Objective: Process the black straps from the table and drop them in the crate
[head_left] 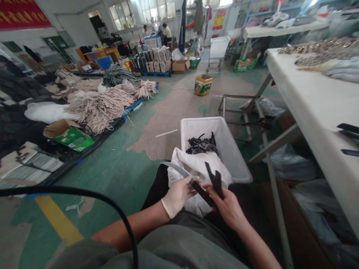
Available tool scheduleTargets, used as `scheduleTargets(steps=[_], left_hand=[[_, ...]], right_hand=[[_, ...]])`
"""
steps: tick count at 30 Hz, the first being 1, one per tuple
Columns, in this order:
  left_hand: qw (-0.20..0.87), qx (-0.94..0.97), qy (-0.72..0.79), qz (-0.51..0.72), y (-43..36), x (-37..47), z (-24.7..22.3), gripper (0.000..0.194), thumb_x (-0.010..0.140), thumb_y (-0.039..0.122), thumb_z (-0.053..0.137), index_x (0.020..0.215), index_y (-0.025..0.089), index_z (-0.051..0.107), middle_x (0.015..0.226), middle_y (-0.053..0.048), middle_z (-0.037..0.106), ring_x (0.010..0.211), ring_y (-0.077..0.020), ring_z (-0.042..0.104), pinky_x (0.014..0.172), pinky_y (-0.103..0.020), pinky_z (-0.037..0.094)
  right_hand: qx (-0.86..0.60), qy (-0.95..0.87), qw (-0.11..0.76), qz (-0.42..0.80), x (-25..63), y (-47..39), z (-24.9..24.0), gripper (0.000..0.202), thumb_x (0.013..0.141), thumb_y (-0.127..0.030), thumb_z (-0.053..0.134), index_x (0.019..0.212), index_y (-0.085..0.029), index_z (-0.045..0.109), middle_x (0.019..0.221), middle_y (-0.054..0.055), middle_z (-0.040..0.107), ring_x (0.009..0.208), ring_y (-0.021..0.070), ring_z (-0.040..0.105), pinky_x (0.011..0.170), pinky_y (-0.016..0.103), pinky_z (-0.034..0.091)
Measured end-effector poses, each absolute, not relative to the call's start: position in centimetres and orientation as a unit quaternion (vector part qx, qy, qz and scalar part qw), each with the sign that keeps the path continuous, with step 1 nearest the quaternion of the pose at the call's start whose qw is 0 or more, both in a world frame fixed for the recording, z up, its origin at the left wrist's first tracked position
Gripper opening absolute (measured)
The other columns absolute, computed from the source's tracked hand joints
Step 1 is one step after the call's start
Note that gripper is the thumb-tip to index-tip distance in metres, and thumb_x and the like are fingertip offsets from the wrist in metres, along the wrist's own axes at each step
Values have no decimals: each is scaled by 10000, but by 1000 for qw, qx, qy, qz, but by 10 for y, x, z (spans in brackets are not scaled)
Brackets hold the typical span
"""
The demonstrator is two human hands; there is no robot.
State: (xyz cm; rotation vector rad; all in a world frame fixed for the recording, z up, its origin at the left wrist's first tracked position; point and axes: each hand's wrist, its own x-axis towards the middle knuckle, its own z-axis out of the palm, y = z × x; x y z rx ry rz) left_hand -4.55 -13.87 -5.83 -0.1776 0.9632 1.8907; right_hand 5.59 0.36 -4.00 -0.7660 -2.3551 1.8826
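Off to the person's right I see the long white table (316, 99), with a few dark strips (349, 130) near its close edge, probably put there to be within arm's reach. Across the green floor, beige straps (95, 108) are heaped by a pallet, well apart from the seat. The white bin (238, 158) stands just ahead of the knees, open side up, which would suit short reaches; a tangle of black pieces (202, 145) lies in it. Between bin and body, a white sack (193, 161) is spread over the lap, perhaps to shield the clothes or give the hands a pale backing.

The right hand (231, 210), bare, has its fingers closed round a small bunch of black strips (216, 181) that stick up past the thumb, likely bunched so one hand can manage several. The left hand (177, 195), in a thin pale glove, has its fingers nearly shut on the upper end of one black strip (202, 192). That strip slants over the sack down to the right hand, so it seems steadied at both ends. Blur hides the exact fingertip contact.
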Motion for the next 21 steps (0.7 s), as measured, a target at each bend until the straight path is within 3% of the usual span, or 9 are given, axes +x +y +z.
scheduleTargets(steps=[3,5,7,8,13,16,19,21], left_hand=[[495,-136,359,780,-148,-64,-50,253,854,326,586,977,132,690,1038,-100,701,1031,-203,619,938,-324,440],[508,-144,349,774,-152,-68,-50,243,861,318,580,975,133,689,1024,-93,706,998,-197,632,930,-320,443],[530,-136,348,761,-152,-63,-53,236,860,317,586,970,136,688,992,-82,709,930,-181,642,886,-300,449],[544,-127,348,753,-151,-58,-54,230,858,319,589,963,139,688,968,-77,710,891,-174,642,859,-293,450],[584,-66,338,736,-145,-38,-52,166,810,249,625,913,136,690,931,-88,700,865,-196,629,774,-307,451],[640,-63,310,700,-148,-41,-54,318,822,392,607,973,120,675,967,-113,697,918,-236,645,781,-332,463],[663,-138,319,663,-153,-60,-67,553,804,593,566,1033,95,641,1016,-143,695,917,-269,666,758,-353,487],[594,-216,352,691,-154,-81,-76,527,822,591,552,983,95,631,926,-123,709,818,-235,681,719,-331,498]], right_hand=[[-246,-748,100,609,73,13,-44,443,849,-474,548,1143,-166,670,995,96,718,569,154,604,504,270,492],[-183,-774,139,590,79,14,-46,364,852,-360,572,1166,-208,674,1211,104,662,892,233,673,730,330,557],[-94,-799,158,573,78,10,-45,321,839,-237,577,1139,-242,690,1303,88,614,1148,260,597,955,394,496],[-56,-806,159,567,74,7,-45,315,832,-191,569,1112,-250,701,1295,86,621,1179,253,582,996,403,469],[-47,-817,147,556,50,-5,-44,211,822,-193,585,976,-225,726,1165,85,691,1030,238,662,893,357,521],[-119,-805,115,570,45,-4,-40,188,825,-312,609,928,-210,727,937,66,744,832,228,689,765,324,540],[-190,-772,88,601,57,5,-29,260,804,-419,608,833,-187,720,652,30,676,547,166,590,549,274,491],[-212,-745,61,630,73,14,-20,347,781,-499,618,798,-166,711,525,7,581,425,120,455,425,247,389]])
